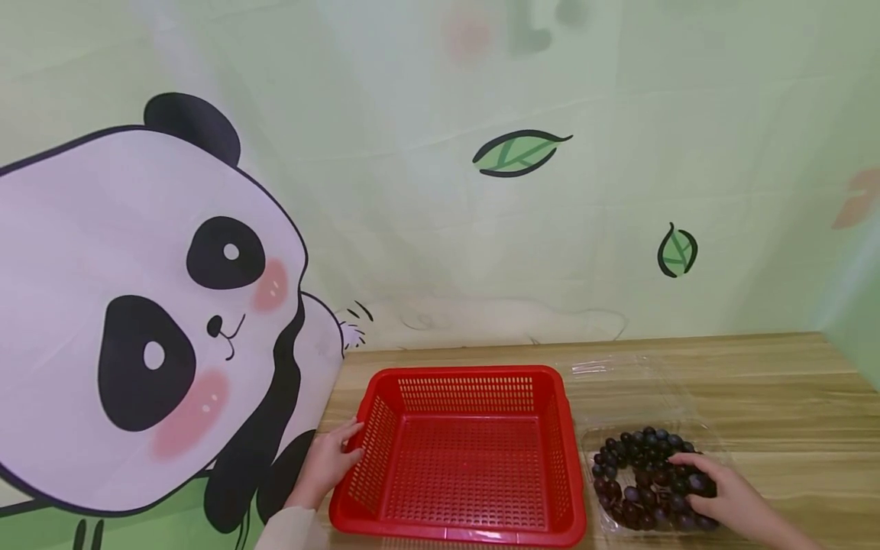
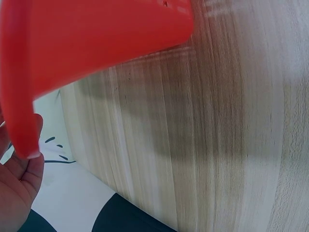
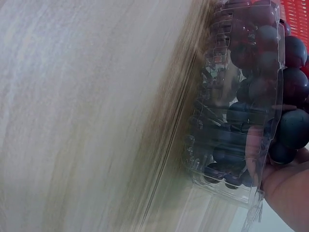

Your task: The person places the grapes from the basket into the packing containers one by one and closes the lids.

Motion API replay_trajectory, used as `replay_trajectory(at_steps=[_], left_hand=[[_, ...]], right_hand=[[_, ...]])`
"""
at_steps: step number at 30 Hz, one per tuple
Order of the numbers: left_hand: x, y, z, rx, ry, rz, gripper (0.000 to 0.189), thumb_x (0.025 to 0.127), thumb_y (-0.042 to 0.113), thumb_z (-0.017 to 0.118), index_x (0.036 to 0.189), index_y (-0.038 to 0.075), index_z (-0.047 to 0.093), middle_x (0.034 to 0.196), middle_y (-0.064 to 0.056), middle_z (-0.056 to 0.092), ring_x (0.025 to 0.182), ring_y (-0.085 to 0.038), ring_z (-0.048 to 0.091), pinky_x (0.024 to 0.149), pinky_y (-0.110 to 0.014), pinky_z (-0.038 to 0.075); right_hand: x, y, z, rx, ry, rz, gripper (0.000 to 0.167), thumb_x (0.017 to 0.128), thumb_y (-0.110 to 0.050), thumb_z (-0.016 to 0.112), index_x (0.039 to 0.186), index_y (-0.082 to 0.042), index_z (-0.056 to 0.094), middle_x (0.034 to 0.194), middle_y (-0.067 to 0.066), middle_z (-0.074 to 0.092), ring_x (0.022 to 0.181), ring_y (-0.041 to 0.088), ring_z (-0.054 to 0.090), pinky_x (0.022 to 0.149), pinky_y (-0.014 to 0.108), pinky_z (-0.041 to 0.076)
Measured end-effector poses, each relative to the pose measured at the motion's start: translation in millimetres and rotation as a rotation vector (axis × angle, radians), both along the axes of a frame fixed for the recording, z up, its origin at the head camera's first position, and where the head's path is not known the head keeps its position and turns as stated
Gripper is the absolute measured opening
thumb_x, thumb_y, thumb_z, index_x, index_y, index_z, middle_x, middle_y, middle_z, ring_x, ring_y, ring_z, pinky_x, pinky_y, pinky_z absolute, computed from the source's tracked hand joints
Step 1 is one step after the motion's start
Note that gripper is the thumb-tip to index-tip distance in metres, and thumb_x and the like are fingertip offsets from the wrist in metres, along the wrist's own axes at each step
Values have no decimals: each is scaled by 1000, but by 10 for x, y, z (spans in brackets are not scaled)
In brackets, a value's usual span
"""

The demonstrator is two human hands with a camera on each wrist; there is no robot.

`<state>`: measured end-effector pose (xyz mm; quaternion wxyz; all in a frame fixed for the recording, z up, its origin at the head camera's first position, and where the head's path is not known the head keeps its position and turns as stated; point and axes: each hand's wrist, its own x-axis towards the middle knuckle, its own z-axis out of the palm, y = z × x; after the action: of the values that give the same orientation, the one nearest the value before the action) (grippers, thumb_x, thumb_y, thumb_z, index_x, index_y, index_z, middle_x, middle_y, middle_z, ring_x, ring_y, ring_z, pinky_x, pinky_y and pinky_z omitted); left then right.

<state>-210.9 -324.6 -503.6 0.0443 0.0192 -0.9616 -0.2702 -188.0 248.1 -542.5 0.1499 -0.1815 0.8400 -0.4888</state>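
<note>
A red plastic basket (image 1: 474,473) with slotted sides stands on the table. My left hand (image 1: 333,461) holds its left rim; in the left wrist view the fingertips (image 2: 35,166) meet the rim's end. To the basket's right, dark purple grapes (image 1: 629,504) fill a clear plastic clamshell box (image 3: 227,121), its lid (image 1: 619,389) folded back behind it. My right hand (image 1: 722,493) reaches into the box from the right, thumb and fingers curled around grapes on that side. In the right wrist view, part of this hand (image 3: 289,188) shows through the clear wall, below the grapes.
A wood-grain table (image 1: 791,412) extends to the right of the box and behind it. At its back edge hangs a pale green cloth backdrop (image 1: 440,229) printed with leaves. A large printed panda (image 1: 158,305) covers the left side.
</note>
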Motion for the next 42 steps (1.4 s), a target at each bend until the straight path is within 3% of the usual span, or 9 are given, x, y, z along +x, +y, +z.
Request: replay_trajectory(at_steps=[3,5,8,10,12,23,27,31,42], left_hand=[[8,1,2,-7,2,-2,43,75,7,66,117,5,58,125,-14,52,109,-32,54,91,-46,42],[9,1,1,-12,5,-3,43,75,8,66,117,5,58,125,-14,53,110,-32,53,91,-46,41],[11,2,2,-15,4,-2,43,75,8,66,117,5,58,125,-14,52,110,-32,53,92,-47,41],[10,3,3,-14,-1,0,43,75,9,65,118,5,57,125,-14,52,109,-31,53,91,-47,41],[10,4,6,-11,-7,1,43,75,8,65,118,5,57,126,-14,52,107,-31,55,90,-46,42],[9,17,18,-6,-8,4,43,75,8,65,118,5,57,126,-14,52,108,-31,54,90,-46,43],[7,19,15,-1,-8,7,43,75,8,65,118,5,57,126,-14,52,109,-31,54,90,-46,42],[6,20,19,3,-6,6,43,75,8,65,118,5,57,126,-13,52,109,-31,54,90,-46,42],[6,12,24,28,-22,7,43,76,7,65,118,5,57,126,-14,51,103,-30,57,88,-44,45]], right_hand=[[2,2,0,39,22,-15,56,77,-11,62,123,11,39,124,40,34,89,-25,27,55,23,38],[2,-1,5,90,49,-26,56,76,-14,64,122,8,42,123,37,38,95,-19,35,59,21,40],[4,-12,8,154,75,-44,55,74,-12,65,122,5,44,123,33,42,108,15,49,67,26,45],[8,-24,16,173,71,-58,55,74,-10,65,122,5,44,122,32,42,109,41,44,70,33,47],[12,-32,20,170,53,-72,55,73,-7,65,122,5,43,122,33,41,109,51,38,70,38,47],[31,-25,12,258,69,-131,57,73,-18,67,123,0,45,121,32,41,105,51,42,67,41,47],[48,-21,-3,290,88,-158,58,74,-22,67,123,0,45,114,27,46,90,38,53,60,34,43],[58,-25,-16,312,114,-171,58,74,-23,67,123,-1,46,110,23,48,83,25,53,57,30,37],[31,-27,-3,363,90,-144,60,75,-29,66,124,-2,45,119,37,39,100,52,45,64,43,47]])
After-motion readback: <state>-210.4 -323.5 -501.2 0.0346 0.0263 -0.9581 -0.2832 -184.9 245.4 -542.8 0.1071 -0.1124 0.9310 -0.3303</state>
